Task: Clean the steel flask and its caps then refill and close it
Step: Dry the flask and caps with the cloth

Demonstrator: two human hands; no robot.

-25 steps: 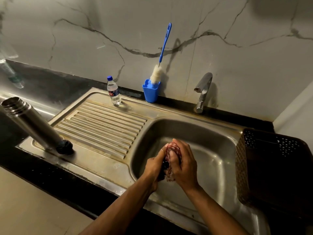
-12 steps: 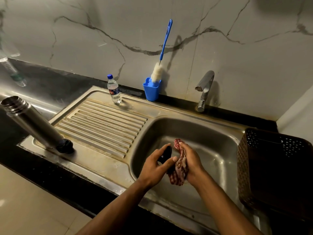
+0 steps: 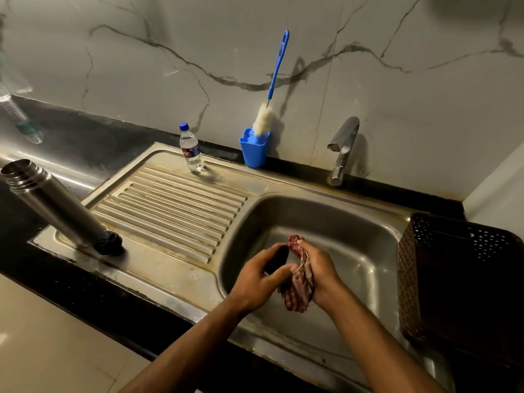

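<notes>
Lower centre: left hand (image 3: 259, 275) grips small, likely slippery cap (image 3: 276, 258) by its rim; right hand (image 3: 317, 269) clutches soft cloth (image 3: 297, 282).

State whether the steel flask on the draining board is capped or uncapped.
Uncapped. The steel flask stands on the draining board with its bare threaded neck showing and no cap on it.

Veined marble wall (image 3: 141, 66) behind black counter (image 3: 85, 137), steel sink (image 3: 368, 222), dim light
</notes>
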